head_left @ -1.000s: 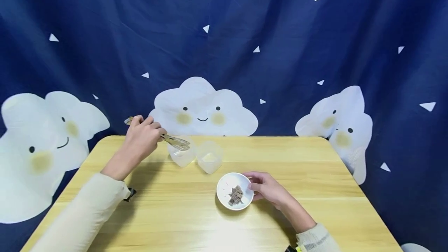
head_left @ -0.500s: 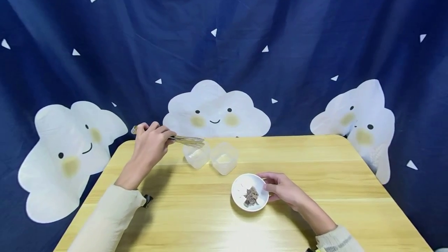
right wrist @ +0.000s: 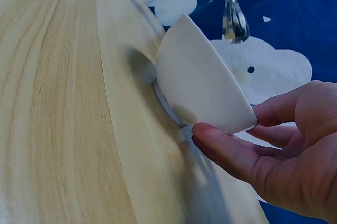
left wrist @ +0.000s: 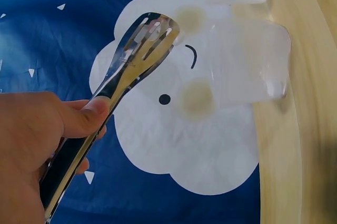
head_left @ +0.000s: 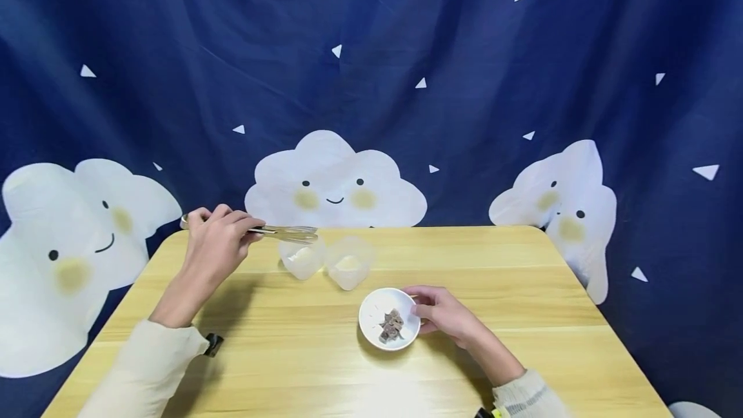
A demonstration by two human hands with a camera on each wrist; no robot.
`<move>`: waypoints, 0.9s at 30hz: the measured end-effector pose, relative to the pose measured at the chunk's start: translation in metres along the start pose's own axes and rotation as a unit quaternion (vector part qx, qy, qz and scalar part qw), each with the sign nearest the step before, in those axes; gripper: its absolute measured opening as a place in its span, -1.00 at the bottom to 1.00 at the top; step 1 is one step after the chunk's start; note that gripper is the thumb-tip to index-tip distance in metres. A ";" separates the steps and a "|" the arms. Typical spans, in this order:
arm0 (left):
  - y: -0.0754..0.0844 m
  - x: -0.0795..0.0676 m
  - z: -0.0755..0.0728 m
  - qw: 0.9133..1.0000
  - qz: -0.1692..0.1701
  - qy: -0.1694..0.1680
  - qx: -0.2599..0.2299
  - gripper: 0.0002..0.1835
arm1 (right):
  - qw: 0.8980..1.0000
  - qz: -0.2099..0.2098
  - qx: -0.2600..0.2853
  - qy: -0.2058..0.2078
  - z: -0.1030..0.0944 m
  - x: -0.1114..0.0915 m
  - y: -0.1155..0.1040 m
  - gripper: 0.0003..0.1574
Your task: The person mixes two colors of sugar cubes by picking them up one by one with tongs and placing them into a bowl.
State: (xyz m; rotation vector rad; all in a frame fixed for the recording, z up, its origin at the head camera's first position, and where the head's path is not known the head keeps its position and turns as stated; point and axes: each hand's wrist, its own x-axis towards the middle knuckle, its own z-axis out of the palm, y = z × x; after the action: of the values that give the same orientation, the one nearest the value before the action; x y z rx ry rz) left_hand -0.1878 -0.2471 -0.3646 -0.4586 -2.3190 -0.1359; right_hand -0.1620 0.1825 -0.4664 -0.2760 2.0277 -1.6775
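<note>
My left hand (head_left: 216,244) grips slotted metal tongs (left wrist: 139,58) around their handle. The tongs are held above the far left of the table, their ends pointing right. In the head view those ends overlap the back of the left one of two frosted translucent cups (head_left: 303,263). The other cup (head_left: 348,269) stands just right of it, and both show something pale yellow inside. My right hand (head_left: 447,315) holds the side of a white bowl (right wrist: 200,77) between thumb and fingers. The bowl stands upright on the table, with brown chunks (head_left: 391,326) inside.
The light wooden table (head_left: 493,276) ends at a rounded far edge. Behind it hangs a dark blue curtain (head_left: 371,50) printed with smiling clouds and white triangles. The cups stand close to that far edge.
The tongs have swung from a downward slant to nearly level, and my left hand has moved slightly left. My right hand and the bowl stay put; the head view shifted sideways and back.
</note>
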 end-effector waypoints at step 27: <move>0.026 -0.008 -0.014 0.997 -0.005 0.026 -0.066 -0.75 | 1.000 0.004 0.002 0.010 0.007 -0.003 -0.005 -0.39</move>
State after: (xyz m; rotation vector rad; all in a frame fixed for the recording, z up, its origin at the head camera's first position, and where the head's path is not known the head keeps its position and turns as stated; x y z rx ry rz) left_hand -0.1639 -0.2287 -0.3614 -0.5027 -2.2700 -0.3040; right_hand -0.1565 0.1764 -0.4620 -0.2507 2.0366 -1.6847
